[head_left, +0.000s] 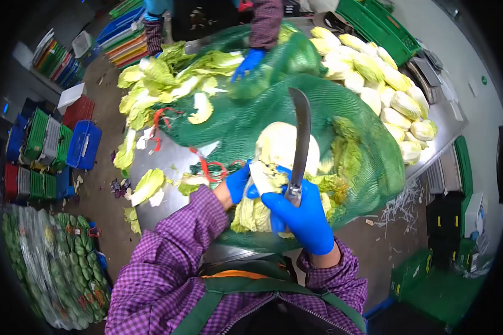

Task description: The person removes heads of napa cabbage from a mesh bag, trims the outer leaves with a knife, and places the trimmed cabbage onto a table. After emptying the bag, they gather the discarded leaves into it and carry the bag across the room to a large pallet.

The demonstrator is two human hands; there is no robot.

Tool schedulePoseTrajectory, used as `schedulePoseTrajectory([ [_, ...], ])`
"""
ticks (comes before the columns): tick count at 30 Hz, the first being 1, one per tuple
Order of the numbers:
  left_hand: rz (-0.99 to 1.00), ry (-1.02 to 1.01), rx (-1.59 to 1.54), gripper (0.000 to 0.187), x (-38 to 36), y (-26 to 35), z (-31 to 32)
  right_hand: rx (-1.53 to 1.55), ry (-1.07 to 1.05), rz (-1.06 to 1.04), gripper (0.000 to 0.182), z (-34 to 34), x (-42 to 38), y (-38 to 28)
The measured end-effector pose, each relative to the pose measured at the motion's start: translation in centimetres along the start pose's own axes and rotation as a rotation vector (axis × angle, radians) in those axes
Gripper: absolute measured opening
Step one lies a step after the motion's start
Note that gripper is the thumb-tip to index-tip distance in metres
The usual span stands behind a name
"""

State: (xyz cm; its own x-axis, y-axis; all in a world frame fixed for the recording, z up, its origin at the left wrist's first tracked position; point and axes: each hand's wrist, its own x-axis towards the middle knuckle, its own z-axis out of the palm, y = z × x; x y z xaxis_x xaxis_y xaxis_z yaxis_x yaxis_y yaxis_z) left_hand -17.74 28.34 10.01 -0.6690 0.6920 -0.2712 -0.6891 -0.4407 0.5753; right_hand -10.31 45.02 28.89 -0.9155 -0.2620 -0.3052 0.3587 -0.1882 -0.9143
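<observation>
My right hand, in a blue glove, is closed around the handle of a knife; its broad curved blade points up and away from me. With its fingers at a pale napa cabbage leaf, my left hand, also gloved, is closed on the leaf's edge. Yellowish cabbage leaves lie under and between both hands. Just beyond them a trimmed napa cabbage rests on a green mesh bag, partly behind the blade. Browned outer leaves lie to the right of my right hand.
A metal table carries a pile of trimmed cabbages at right and loose leaves at left. Across it, a co-worker's gloved hand is at the mesh. Red ties lie near my left hand. Crates stand on the floor.
</observation>
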Motion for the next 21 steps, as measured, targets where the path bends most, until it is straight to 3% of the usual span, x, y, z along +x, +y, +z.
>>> schedulePoseTrajectory([
  [1,0.003,0.013,-0.33,0.057,-2.3,-0.3,-2.5,-0.003,0.01,-0.06,0.041,1.1,0.6,1.2],
  [3,0.028,0.173,-0.277,0.058,-9.7,1.1,-6.1,0.11,0.066,-0.047,0.033,3.1,0.8,2.7],
  [5,0.09,0.23,-0.184,0.064,-17.9,4.6,-4.6,0.099,0.112,-0.098,0.022,4.3,1.9,5.4],
  [6,0.209,0.307,0.138,0.075,-21.4,7.0,-2.8,0.145,0.181,-0.101,0.022,5.3,2.4,6.6],
  [7,0.207,0.351,0.368,0.083,-24.3,8.0,-4.1,0.096,0.18,-0.082,0.023,5.8,3.6,8.3],
  [9,0.284,0.475,0.936,0.093,-30.2,9.1,-5.5,-0.346,0.146,-0.038,0.03,7.1,5.7,11.4],
  [10,0.293,0.576,1.184,0.097,-32.9,9.5,-5.5,-0.348,0.115,-0.025,0.03,8.4,6.3,14.0],
  [12,0.257,0.785,1.642,0.106,-37.0,9.1,-5.2,-1.09,0.301,-0.561,0.041,12.2,6.0,16.9],
  [13,0.24,0.797,1.636,0.106,-38.4,8.3,-5.9,-0.893,0.149,-0.36,0.047,13.4,5.0,18.0],
  [15,0.192,0.923,1.93,0.108,-40.2,5.7,-8.3,-0.747,0.033,-0.468,0.046,16.7,4.3,20.9],
  [16,0.22,0.956,1.948,0.109,-40.4,4.0,-9.7,-0.72,-0.033,-0.429,0.045,18.3,3.6,22.3],
  [19,-0.029,1.05,1.869,0.109,-40.0,-0.6,-13.3,-0.593,-0.197,-0.224,0.04,22.6,1.6,25.8],
  [21,-0.055,1.038,1.848,0.108,-39.7,-0.1,-13.6,-0.638,-0.171,-0.191,0.032,24.0,1.3,29.1],
])
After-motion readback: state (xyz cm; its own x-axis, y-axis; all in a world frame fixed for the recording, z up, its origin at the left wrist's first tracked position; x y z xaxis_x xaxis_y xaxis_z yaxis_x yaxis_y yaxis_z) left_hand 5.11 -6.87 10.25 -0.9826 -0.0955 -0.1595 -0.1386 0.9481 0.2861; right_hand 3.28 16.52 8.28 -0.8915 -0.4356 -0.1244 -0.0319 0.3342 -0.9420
